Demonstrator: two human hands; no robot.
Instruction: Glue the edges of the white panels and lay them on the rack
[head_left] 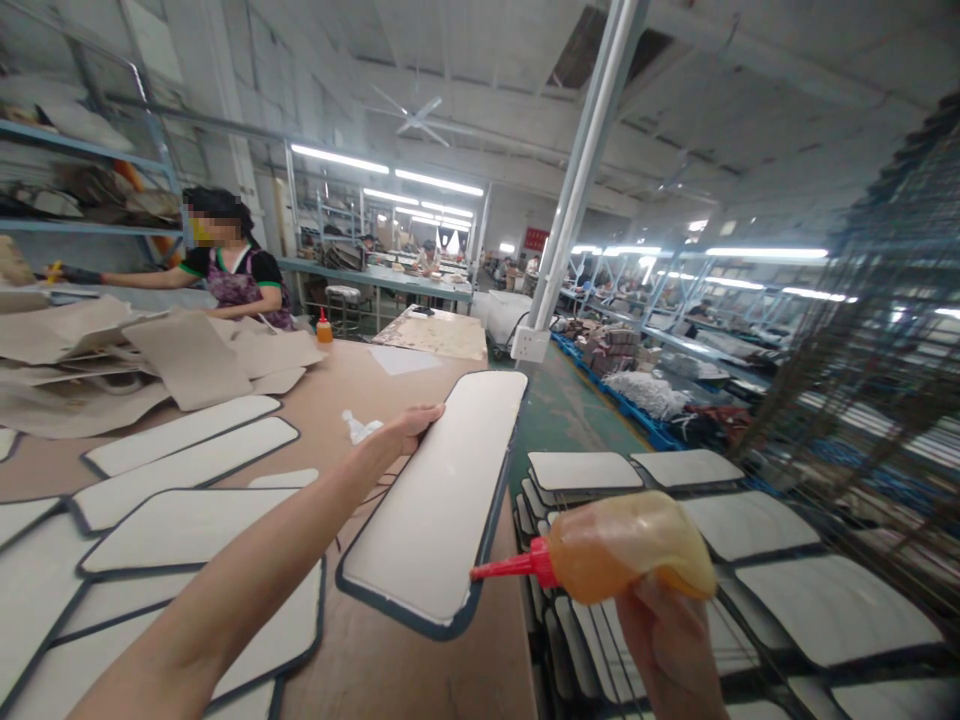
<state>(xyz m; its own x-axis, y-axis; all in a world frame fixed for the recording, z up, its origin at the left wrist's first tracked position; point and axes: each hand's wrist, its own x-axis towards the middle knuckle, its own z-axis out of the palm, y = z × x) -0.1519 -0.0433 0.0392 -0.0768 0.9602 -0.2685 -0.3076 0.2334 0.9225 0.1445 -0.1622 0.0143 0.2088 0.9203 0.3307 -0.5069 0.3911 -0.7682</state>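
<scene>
The left hand (409, 425) rests its fingers flat on the long white dark-edged panel (442, 500) lying on the brown desk (390, 660), while the right hand (671, 640), fingers wrapped around the soft amber red-nozzled squeeze bottle (630, 545), aims at the panel's near edge, where no bead shows yet.

High above the fingers (429, 411) of the left hand (405, 432), a ceiling fan (418, 115) hangs from the grey ceiling among glowing fluorescent tubes (339, 158). Just right of them rises a white steel column (581, 180). Beyond them stand long workbenches (390, 278), with metal shelving (82, 140) far left and a green floor (562, 410) close right.
</scene>
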